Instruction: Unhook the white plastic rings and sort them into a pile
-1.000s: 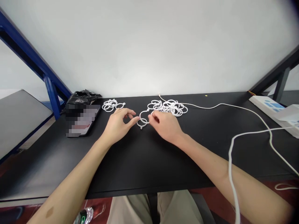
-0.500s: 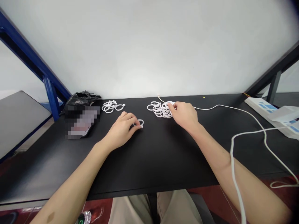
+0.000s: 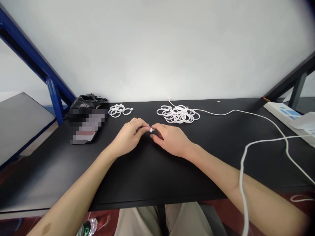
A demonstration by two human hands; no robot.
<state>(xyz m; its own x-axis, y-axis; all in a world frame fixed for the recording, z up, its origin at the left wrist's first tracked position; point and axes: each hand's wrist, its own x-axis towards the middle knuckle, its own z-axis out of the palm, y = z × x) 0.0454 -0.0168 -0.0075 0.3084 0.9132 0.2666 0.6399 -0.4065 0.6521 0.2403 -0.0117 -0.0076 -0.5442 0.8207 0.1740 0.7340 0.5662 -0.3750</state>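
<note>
A white plastic ring with a small knob (image 3: 151, 130) is between my two hands, just above or on the black table; fingers cover most of its loop. My left hand (image 3: 130, 136) pinches it from the left, thumb against forefinger. From the right, my right hand (image 3: 171, 139) has its thumb and forefinger at the knob, with a small gap visible behind the fingertips. Whether a second ring is in the right fingers is hidden. Behind my right hand lies a heaped pile of white rings (image 3: 180, 114). A smaller group of similar rings (image 3: 115, 110) rests to the back left.
A blurred phone-like object (image 3: 90, 129) and a black plastic bag (image 3: 86, 101) are at the left. A white cable (image 3: 221, 114) runs to the right, and another cable (image 3: 242, 173) hangs over my right forearm. The power strip (image 3: 283, 113) stands far right.
My right hand has left the ring pile and come left and nearer, meeting my left hand at the ring. The left hand has stayed nearly in place.
</note>
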